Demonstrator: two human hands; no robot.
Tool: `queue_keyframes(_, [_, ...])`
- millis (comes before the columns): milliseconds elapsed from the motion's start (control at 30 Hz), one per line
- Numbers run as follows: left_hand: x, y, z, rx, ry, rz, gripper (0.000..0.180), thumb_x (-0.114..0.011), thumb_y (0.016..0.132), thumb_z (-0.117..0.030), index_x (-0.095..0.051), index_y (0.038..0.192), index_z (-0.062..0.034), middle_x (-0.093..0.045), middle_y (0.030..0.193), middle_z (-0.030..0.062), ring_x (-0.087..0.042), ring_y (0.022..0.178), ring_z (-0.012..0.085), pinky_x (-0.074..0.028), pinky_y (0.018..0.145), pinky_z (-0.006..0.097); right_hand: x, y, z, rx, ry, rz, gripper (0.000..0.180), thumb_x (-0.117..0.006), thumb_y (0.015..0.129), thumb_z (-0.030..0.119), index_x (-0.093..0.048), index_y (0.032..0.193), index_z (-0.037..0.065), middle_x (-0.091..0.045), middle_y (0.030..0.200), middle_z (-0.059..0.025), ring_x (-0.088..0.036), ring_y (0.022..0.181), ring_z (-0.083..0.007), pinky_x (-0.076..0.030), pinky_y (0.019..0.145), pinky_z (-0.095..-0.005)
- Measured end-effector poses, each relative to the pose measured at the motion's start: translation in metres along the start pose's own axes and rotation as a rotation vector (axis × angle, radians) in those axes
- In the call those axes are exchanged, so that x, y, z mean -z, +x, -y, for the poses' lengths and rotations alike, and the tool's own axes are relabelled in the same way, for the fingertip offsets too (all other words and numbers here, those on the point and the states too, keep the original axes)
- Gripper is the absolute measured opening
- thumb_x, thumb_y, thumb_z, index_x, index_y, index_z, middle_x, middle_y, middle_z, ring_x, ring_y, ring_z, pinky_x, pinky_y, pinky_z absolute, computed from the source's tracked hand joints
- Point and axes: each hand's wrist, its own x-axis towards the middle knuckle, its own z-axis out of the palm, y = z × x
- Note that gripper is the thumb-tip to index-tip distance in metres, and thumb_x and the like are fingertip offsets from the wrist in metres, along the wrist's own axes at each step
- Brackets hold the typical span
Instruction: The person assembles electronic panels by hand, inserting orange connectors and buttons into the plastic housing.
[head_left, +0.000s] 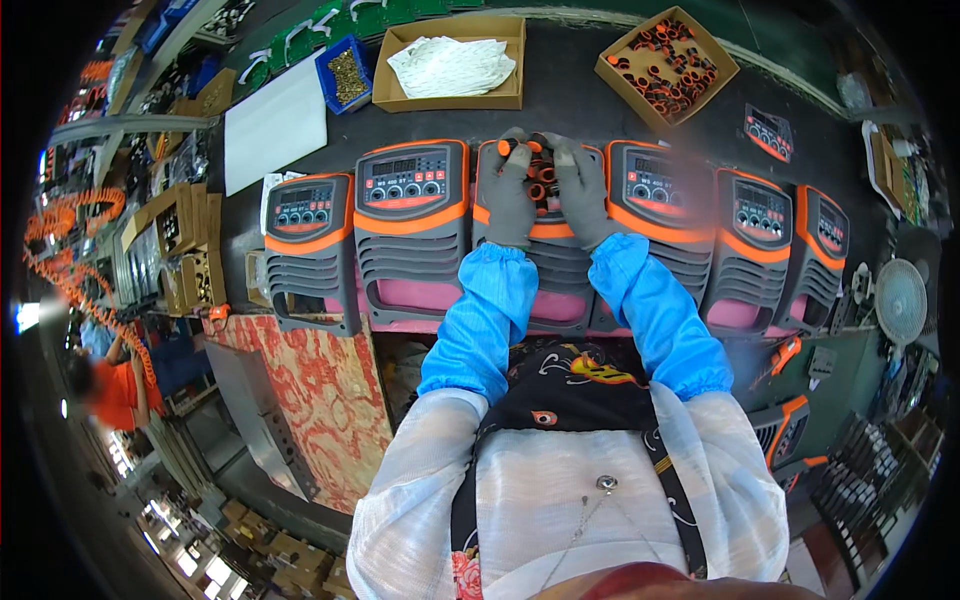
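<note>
Both my hands wear grey gloves and meet over the middle one of a row of grey and orange machine front panels (555,231). Small black and orange knobs (541,190) lie heaped on this panel between my palms, covering its face. My left hand (509,200) is closed, with an orange-ended knob (507,147) at its fingertips. Opposite it, my right hand (582,195) curls its fingers in around the top of the heap, closed on another knob (535,146); the glove partly hides it.
More panels, like the one with a display (405,182), stand in line on both sides. Behind them sit a carton of knobs (672,115), a carton with white sheets (450,103) and a blue bin of brass parts (328,88). A fan (900,300) stands far right.
</note>
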Motion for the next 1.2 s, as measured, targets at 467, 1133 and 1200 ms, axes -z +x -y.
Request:
queue_keyframes(467, [0.057, 0.015, -0.048, 0.189, -0.145, 0.190, 0.035, -0.063, 0.087, -0.031, -0.053, 0.114, -0.0114, -0.056, 0.101, 0.0039, -0.059, 0.089, 0.0198, -0.051, 0.074, 0.033, 0.005, -0.007, -0.006, -0.019, -0.083, -0.119, 0.033, -0.049, 0.097, 0.027, -0.063, 0.108, 0.000, -0.066, 0.102, -0.0101, -0.061, 0.096, -0.0169, -0.047, 0.085, -0.0291])
queue_keyframes(1133, [0.151, 0.037, -0.132, -0.533, 1.313, 0.219, 0.033, -0.073, 0.070, -0.008, -0.066, 0.103, -0.0127, -0.061, 0.101, 0.0055, -0.057, 0.098, 0.0245, -0.046, 0.085, 0.033, -0.002, -0.007, 0.017, -0.069, -0.370, -0.111, 0.028, -0.052, 0.094, 0.024, -0.064, 0.109, 0.004, -0.065, 0.102, -0.0088, -0.061, 0.093, -0.0156, -0.047, 0.082, -0.0282])
queue_keyframes(1200, [0.151, 0.036, -0.137, -0.453, 1.182, 0.160, 0.033, -0.072, 0.071, -0.009, -0.066, 0.103, -0.0140, -0.061, 0.103, 0.0051, -0.057, 0.100, 0.0242, -0.047, 0.085, 0.032, -0.003, -0.008, 0.020, -0.139, -0.337, -0.133, 0.028, -0.051, 0.094, 0.023, -0.064, 0.109, 0.003, -0.066, 0.102, -0.0094, -0.061, 0.094, -0.0158, -0.047, 0.083, -0.0282])
